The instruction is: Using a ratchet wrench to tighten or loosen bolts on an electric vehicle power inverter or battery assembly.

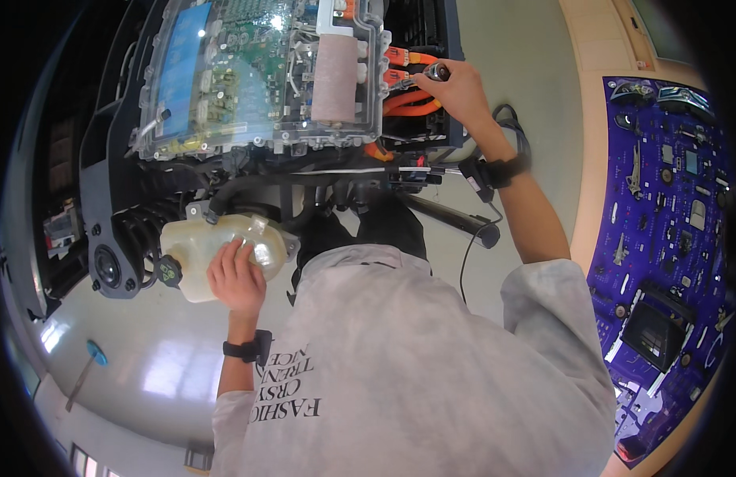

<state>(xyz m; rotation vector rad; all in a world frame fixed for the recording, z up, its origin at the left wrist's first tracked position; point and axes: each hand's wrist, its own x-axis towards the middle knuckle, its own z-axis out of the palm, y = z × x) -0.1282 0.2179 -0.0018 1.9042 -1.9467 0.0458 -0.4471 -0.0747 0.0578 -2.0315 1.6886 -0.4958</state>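
Note:
My right hand [459, 87] is closed on a black-and-chrome hand tool [438, 73], whose shaft points left toward the orange cable connectors [398, 78] on the right side of a clear-lidded electronics box [248, 79]. My left hand [237, 278] rests on a translucent off-white plastic reservoir [189, 246] below the box, fingers slightly bent and apart on its surface. The reservoir has a dark cap [170, 269]. Black hoses [252, 187] and a thin white line run between reservoir and box.
A dark metal frame with coil spring [105, 230] stands at the left. A black cylindrical bar [455, 222] and loose cables lie below my right arm. A purple board with mounted parts [662, 222] is at the right, and a blue-headed pole [97, 354] is at lower left.

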